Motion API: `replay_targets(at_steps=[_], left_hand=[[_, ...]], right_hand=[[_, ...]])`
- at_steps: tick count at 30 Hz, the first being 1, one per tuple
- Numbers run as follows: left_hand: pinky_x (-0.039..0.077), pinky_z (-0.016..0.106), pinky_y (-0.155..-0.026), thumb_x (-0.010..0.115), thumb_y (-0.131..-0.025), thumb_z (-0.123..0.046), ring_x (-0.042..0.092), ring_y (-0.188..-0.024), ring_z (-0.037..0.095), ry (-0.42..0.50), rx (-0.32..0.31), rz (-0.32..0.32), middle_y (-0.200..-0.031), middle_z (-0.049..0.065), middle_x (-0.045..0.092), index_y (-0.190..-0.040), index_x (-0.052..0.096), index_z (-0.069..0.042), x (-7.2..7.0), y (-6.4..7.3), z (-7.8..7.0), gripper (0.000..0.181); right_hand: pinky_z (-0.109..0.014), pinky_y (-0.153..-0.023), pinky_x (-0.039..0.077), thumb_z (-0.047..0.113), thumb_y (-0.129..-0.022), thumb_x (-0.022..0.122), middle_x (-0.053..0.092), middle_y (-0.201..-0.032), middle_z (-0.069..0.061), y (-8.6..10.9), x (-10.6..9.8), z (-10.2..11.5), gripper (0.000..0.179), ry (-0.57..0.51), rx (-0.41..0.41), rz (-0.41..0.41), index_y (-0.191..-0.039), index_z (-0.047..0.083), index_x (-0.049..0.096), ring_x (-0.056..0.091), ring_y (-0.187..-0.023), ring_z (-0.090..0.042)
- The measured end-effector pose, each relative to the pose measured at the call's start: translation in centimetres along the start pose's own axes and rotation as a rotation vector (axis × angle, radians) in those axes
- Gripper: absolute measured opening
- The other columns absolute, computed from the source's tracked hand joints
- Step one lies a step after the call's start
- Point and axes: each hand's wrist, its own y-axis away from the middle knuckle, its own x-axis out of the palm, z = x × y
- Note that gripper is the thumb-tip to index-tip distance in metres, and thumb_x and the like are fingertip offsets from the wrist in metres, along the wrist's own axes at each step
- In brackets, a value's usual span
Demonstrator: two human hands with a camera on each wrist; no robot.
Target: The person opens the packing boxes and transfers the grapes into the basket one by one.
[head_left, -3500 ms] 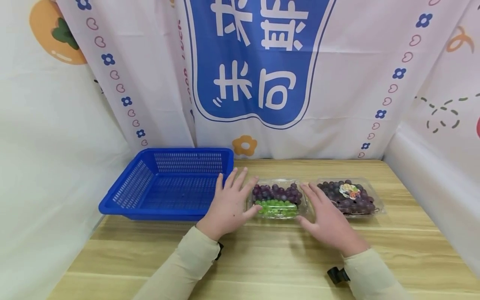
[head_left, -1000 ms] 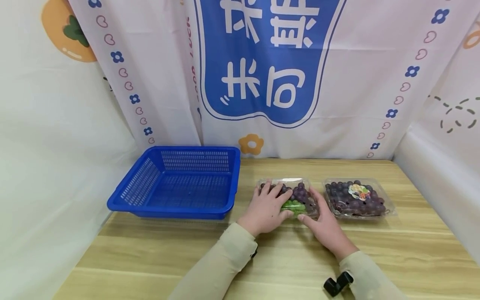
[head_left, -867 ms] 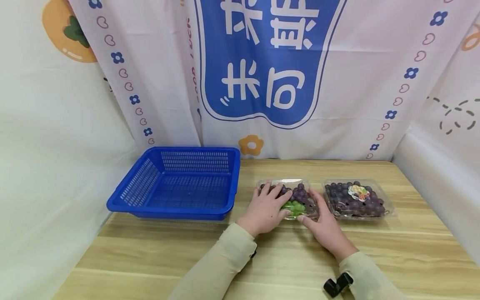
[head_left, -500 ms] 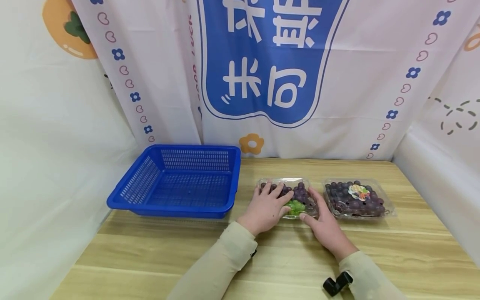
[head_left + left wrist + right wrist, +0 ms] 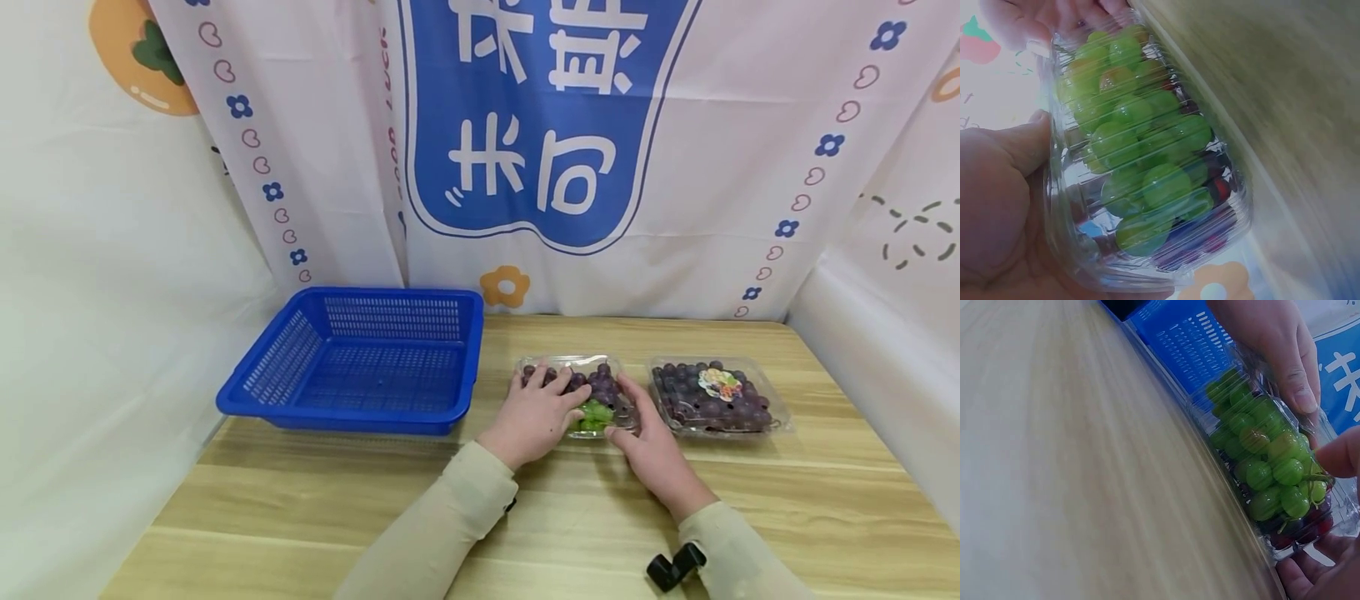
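A clear plastic box of grapes (image 5: 596,414), with green grapes along its near side and dark purple ones behind, sits on the wooden table. My left hand (image 5: 534,417) holds it from above at the left, fingers spread over the lid and thumb near the front rim. Its thumb (image 5: 1032,140) shows against the lid edge in the left wrist view. At the right end, my right hand (image 5: 656,454) grips the same box. In the right wrist view its thumb (image 5: 1338,456) is at the upper rim, with fingers (image 5: 1310,575) curled at the lower end.
A second clear box of dark grapes (image 5: 712,400), with a round fruit sticker, stands just right of my right hand. At the left is a blue slotted basket (image 5: 348,417). A printed cloth (image 5: 450,275) hangs behind the table.
Both hands have come from either side of the grape box onto it, the left moving right over the lid. Over the last second they hardly move; more green grapes show between the thumbs.
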Motion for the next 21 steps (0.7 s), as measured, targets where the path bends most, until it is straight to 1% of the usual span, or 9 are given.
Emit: replay_targets(at_steps=[8, 13, 15, 17, 21], left_hand=[[0.024, 0.067, -0.113, 0.035, -0.108, -0.050, 0.024, -0.150, 0.035, -0.009, -0.002, 0.012, -0.163, -0.001, 0.031, -0.155, 0.040, -0.040, -0.32, 0.02, -0.16, 0.049], [0.025, 0.067, -0.113, 0.035, -0.108, -0.050, 0.024, -0.150, 0.035, -0.014, -0.003, 0.015, -0.163, -0.001, 0.032, -0.155, 0.040, -0.040, -0.27, 0.06, -0.13, 0.049], [0.026, 0.068, -0.112, 0.035, -0.108, -0.050, 0.025, -0.150, 0.035, -0.013, -0.001, 0.011, -0.163, -0.001, 0.032, -0.155, 0.040, -0.040, -0.24, 0.07, -0.12, 0.049], [0.026, 0.068, -0.112, 0.035, -0.108, -0.050, 0.026, -0.149, 0.034, -0.008, 0.002, 0.002, -0.162, -0.001, 0.033, -0.155, 0.041, -0.040, -0.22, 0.07, -0.09, 0.049], [0.026, 0.067, -0.112, 0.035, -0.107, -0.050, 0.028, -0.149, 0.034, 0.005, 0.011, -0.012, -0.162, -0.001, 0.034, -0.155, 0.041, -0.039, -0.23, 0.09, 0.03, 0.049]], right_hand=[[-0.070, -0.112, 0.019, 0.016, -0.100, 0.060, 0.013, -0.168, -0.008, 0.04, -0.11, 0.30, 0.075, -0.044, 0.018, 0.013, -0.162, 0.031, 0.020, 0.012, -0.151, -0.039], [-0.071, -0.113, 0.014, 0.013, -0.102, 0.054, 0.013, -0.168, -0.006, 0.07, -0.12, 0.30, 0.070, -0.061, 0.016, 0.027, -0.162, 0.029, 0.022, 0.008, -0.152, -0.039], [-0.070, -0.114, 0.010, 0.010, -0.102, 0.052, 0.015, -0.168, -0.007, 0.05, -0.14, 0.18, 0.069, -0.059, 0.014, 0.023, -0.162, 0.027, 0.023, 0.007, -0.152, -0.038], [-0.070, -0.114, 0.008, 0.007, -0.101, 0.050, 0.017, -0.167, -0.007, 0.03, -0.18, 0.06, 0.068, -0.053, 0.013, 0.013, -0.162, 0.026, 0.025, 0.007, -0.152, -0.038], [-0.069, -0.115, 0.012, 0.002, -0.101, 0.043, 0.020, -0.166, -0.010, -0.01, -0.29, -0.03, 0.067, -0.046, -0.005, -0.010, -0.162, 0.023, 0.027, 0.011, -0.152, -0.038]])
